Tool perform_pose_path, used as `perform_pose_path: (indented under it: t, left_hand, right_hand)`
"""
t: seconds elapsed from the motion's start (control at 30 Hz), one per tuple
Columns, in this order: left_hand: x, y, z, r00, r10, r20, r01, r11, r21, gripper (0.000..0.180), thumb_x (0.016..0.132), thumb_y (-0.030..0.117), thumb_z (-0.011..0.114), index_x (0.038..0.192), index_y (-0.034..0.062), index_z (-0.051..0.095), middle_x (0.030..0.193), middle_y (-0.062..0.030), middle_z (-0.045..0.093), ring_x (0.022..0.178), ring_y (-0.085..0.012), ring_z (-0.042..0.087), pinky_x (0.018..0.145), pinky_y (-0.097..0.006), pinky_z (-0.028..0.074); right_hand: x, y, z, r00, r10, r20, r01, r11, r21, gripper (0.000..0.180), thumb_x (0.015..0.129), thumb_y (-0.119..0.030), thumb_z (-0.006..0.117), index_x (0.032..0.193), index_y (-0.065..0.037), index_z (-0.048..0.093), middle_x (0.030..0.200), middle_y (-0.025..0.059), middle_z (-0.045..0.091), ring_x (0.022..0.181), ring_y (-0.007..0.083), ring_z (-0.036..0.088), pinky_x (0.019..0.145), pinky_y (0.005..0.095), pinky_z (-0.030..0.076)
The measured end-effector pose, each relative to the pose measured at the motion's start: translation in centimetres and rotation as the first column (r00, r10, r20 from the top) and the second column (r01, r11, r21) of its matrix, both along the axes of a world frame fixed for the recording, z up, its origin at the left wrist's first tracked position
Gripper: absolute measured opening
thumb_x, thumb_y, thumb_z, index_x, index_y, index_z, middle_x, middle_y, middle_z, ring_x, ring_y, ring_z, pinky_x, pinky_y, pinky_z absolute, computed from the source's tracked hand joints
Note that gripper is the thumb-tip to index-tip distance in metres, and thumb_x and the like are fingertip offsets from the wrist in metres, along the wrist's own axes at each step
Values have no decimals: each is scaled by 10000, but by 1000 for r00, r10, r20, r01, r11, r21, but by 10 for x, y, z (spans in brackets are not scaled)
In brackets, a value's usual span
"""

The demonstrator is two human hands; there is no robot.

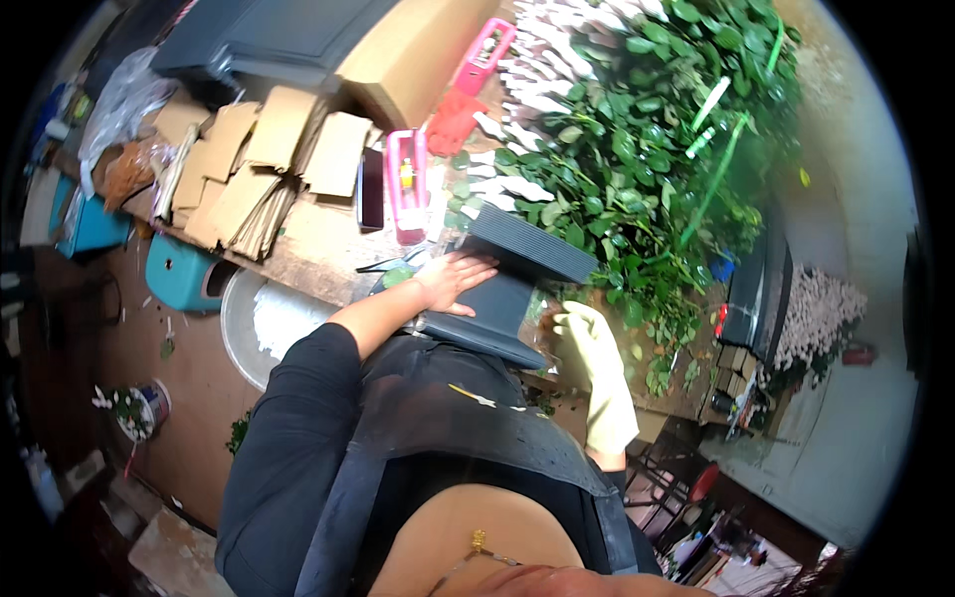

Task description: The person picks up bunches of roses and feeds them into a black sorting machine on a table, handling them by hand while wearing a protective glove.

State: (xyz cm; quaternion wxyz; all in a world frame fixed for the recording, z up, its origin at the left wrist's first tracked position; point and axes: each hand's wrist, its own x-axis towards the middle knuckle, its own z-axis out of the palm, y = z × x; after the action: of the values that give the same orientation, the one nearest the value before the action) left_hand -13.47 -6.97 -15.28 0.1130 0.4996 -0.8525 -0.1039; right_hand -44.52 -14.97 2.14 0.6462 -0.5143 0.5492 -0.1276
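Corrugated dark-grey sheet [522, 269], folded into a wrap, lies at the near edge of the worktop [308, 249], against the person's apron; the left hand [453, 279], bare, rests flat on it with fingers spread wide, gripping nothing; the right hand [587, 343], in a pale yellow glove, sits just beside the wrap's right edge, and whether it is closed on anything I cannot tell; a heap of green leafy stems [657, 129] lies beyond; brown cardboard pieces [269, 159] and a pink tool [406, 184] lie to the left.
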Motion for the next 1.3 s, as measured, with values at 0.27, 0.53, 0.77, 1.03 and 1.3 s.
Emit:
perform_pose_path:
  t: [0.27, 0.53, 0.77, 1.03, 1.3]
  left_hand:
    - [2, 0, -4, 991, -29, -128, 14, 993, -119, 786, 894, 547, 619, 1484, 54, 457, 1582, -140, 407, 1451, -264, 395, 1181, -440, 315]
    - [108, 56, 73, 265, 763, -590, -954, 295, -47, 275, 917, 206, 661, 1096, 8, 595, 1010, -160, 604, 1008, -347, 584, 890, -459, 446]
    - [178, 5, 56, 114, 989, -91, -992, 107, -72, 861, 763, 324, 841, 1442, -20, 438, 1395, -232, 470, 1297, -391, 438, 1070, -488, 403]
    - [159, 50, 87, 194, 950, -245, -965, 229, 124, 1015, 705, 307, 893, 1518, 33, 352, 1362, -246, 460, 1277, -422, 441, 1095, -509, 374]
    - [0, 50, 205, 749, 363, -554, -571, 777, -264, 1031, 722, 195, 899, 1540, 12, 299, 1363, -213, 493, 1216, -356, 519, 1029, -451, 430]
  right_hand:
    - [136, 46, -3, 156, 616, -772, -987, 69, -144, 521, 845, -306, 747, 1298, -72, 639, 1055, 174, 699, 988, 346, 672, 886, 460, 530]
    - [133, 44, 36, 484, 727, -487, -862, 300, -408, 566, 897, -328, 700, 1370, -40, 586, 1177, 208, 690, 1085, 374, 646, 976, 446, 502]
    - [130, 43, 33, 501, 778, -379, -830, 309, -464, 571, 905, -302, 699, 1388, -27, 568, 1256, 215, 667, 1138, 382, 631, 1022, 434, 488]
    - [119, 44, 54, 756, 653, -55, -598, 653, -466, 547, 920, -193, 704, 1418, -27, 550, 1362, 175, 623, 1232, 291, 611, 1041, 400, 479]
    - [140, 30, 95, 924, 348, -156, -380, 880, -286, 422, 927, -313, 704, 1226, -20, 655, 1056, 119, 722, 817, 148, 663, 772, 283, 520]
